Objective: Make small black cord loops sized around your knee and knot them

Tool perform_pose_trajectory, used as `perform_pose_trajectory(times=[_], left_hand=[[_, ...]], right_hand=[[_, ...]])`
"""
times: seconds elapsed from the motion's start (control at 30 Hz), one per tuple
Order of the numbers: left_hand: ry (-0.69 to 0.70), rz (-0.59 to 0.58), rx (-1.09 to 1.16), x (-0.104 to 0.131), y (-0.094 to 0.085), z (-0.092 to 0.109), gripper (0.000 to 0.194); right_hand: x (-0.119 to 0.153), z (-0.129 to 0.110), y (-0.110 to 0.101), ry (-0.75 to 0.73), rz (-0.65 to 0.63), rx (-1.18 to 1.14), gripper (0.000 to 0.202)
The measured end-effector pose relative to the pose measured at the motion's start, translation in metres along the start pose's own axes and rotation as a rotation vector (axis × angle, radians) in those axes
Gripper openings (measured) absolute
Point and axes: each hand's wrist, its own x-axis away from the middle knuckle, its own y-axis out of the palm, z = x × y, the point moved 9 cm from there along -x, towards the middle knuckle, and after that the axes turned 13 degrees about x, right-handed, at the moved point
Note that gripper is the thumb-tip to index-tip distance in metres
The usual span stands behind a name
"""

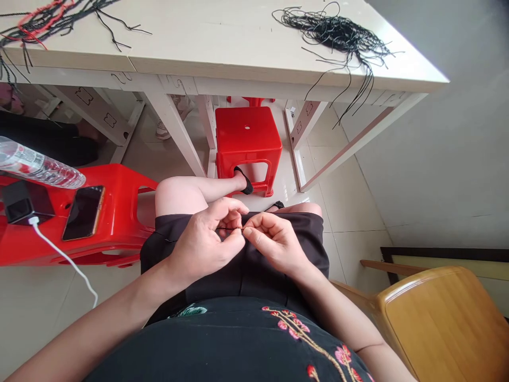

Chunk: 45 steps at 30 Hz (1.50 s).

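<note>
Over the dark cloth on my lap, both hands meet fingertip to fingertip. My left hand (207,239) has its thumb and fingers pinched on a thin dark cord (222,228), which shows between the fingers. My right hand (274,239) is closed too, thumb against index finger, right beside the left fingertips; what it grips is too small to make out. On the white table ahead lie a tangled bundle of black cords (338,33) at the right, with ends hanging over the edge, and black and red cords (43,21) at the far left.
A red stool (248,132) stands under the white table (222,63). Another red stool (119,196) at the left holds a plastic bottle (43,164), a phone (83,212) and a black charger (26,201) with a white cable. A wooden chair (445,318) is at the lower right.
</note>
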Motion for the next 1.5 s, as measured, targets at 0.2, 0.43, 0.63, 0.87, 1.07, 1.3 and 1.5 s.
perform_pose_trajectory(times=[0.2, 0.43, 0.63, 0.87, 1.07, 1.3, 1.5], left_hand=[[-0.009, 0.011, 0.182, -0.005, -0.001, -0.001, 0.024], [-0.179, 0.015, 0.327, -0.004, -0.002, -0.023, 0.022], [-0.317, -0.004, 0.319, 0.009, -0.005, -0.032, 0.016], [-0.221, 0.1, 0.065, 0.022, -0.025, -0.023, 0.015], [-0.137, 0.082, -0.01, 0.031, -0.029, -0.013, 0.012], [-0.15, 0.079, 0.013, 0.037, -0.032, -0.02, 0.009], [-0.171, 0.069, 0.082, 0.032, -0.036, -0.023, 0.009]], right_hand=[[-0.001, 0.002, -0.002, 0.043, 0.044, -0.256, 0.022], [-0.006, 0.008, -0.002, 0.071, 0.023, -0.288, 0.031], [-0.003, 0.012, 0.003, 0.026, 0.04, -0.102, 0.029], [0.008, -0.001, 0.011, -0.079, 0.099, 0.192, 0.028], [0.01, 0.002, 0.03, -0.09, -0.022, 0.306, 0.032], [0.01, 0.0, 0.035, -0.093, 0.014, 0.379, 0.033], [0.005, -0.007, 0.038, -0.044, -0.033, 0.284, 0.03]])
